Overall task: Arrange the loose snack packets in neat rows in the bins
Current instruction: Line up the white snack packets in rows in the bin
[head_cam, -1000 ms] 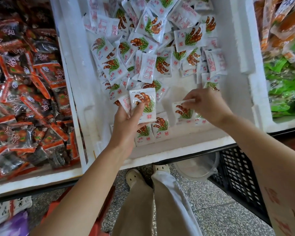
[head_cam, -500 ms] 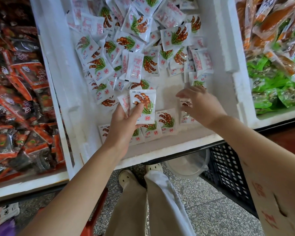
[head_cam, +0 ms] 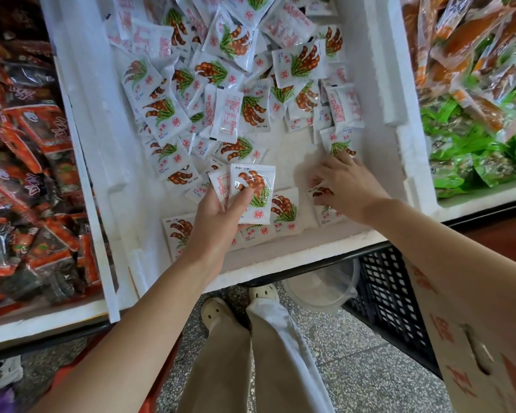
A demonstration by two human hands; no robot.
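Your left hand is gripping a small stack of packets, thumb across the front, just above the near row in the white bin. Your right hand is covering a packet at that row's right end; whether it is pinching or pressing, I cannot tell.

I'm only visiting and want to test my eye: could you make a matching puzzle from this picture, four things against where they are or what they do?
1 left hand
2 right hand
3 green packets
4 black crate

a below the white bin
b in the far-right bin
c grips white packets
d touches a packet in the front row

Pairs: 1-c; 2-d; 3-b; 4-a
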